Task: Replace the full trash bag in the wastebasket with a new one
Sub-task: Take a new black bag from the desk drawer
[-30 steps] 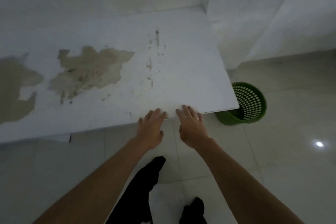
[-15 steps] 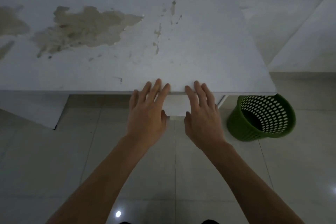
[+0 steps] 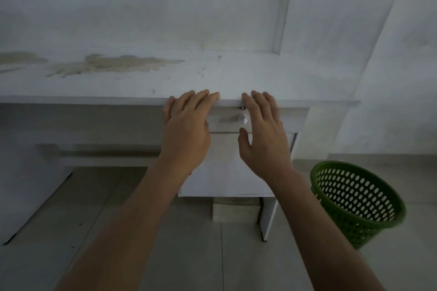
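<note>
- Left hand [image 3: 186,130] and right hand [image 3: 264,134] lay flat, palms down, fingers spread and holding nothing, fingertips on the front edge of the white desk [image 3: 295,82]
- A drawer knob [image 3: 242,119] showed between them
- Green perforated wastebasket [image 3: 359,205] stood on bare floor tiles [image 3: 118,208] at 4 o'clock of the right hand, just beside the desk's end

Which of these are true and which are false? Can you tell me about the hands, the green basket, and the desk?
1. Both hands, left hand and right hand, are open at the desk edge. True.
2. The green wastebasket sits on top of the desk. False: it stands on the floor, right of the desk.
3. The right hand holds a trash bag. False: it holds nothing.
4. A round white knob shows between the hands. True.
</note>
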The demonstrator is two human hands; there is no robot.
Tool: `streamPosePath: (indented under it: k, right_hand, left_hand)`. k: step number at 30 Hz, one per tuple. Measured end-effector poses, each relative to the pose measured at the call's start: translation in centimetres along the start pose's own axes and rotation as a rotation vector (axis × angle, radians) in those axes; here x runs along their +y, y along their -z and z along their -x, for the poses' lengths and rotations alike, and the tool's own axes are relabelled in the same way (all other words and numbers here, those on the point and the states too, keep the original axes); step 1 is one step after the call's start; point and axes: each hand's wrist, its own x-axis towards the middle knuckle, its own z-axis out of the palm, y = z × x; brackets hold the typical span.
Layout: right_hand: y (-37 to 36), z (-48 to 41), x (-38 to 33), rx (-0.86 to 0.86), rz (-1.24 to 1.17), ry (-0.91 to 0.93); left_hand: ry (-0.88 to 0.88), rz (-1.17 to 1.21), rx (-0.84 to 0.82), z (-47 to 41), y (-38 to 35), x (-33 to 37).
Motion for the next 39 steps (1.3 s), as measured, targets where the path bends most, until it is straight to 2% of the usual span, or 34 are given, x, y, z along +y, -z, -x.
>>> streamPosePath:
  k: [2,4,5,9,15,21,29,34,39]
  right_hand:
    - [0.0,0.6,0.5,0.155,-0.156,0.029]
    - [-1.2,1.9,1.5,0.351,-0.197,0.035]
    - [-2.1,2.7,1.9,0.373,-0.206,-0.012]
    - [-5.2,3.0,2.1,0.062,-0.276,-0.417]
    - [-6.5,-1.6,1.1,0.074,-0.433,-0.538]
    - [-5.5,-0.7,0.8,0.073,-0.486,-0.501]
    - [-0.7,5.6,-1.6,0.061,-0.6,-0.505]
    - [0.4,8.8,-2.9,0.03,-0.549,-0.471]
    - [0.4,10.3,-2.9,0.04,-0.548,-0.502]
  left_hand:
    - [0.012,0.013,-0.025,-0.1,0.5,-0.2]
    - [-0.013,0.008,-0.047,0.0,0.3,-0.4]
    - [-0.018,0.002,-0.056,0.0,0.3,-0.5]
    - [0.005,-0.008,-0.1,-0.1,0.3,-0.3]
    - [0.03,0.026,-0.138,-0.2,0.7,-0.4]
    - [0.084,0.08,-0.282,-0.8,1.6,-0.2]
    - [0.293,0.36,-0.588,-2.5,5.6,1.0]
    - [0.355,0.349,-0.636,-2.9,6.0,1.1]
    - [0.295,0.367,-0.631,-3.3,5.4,0.5]
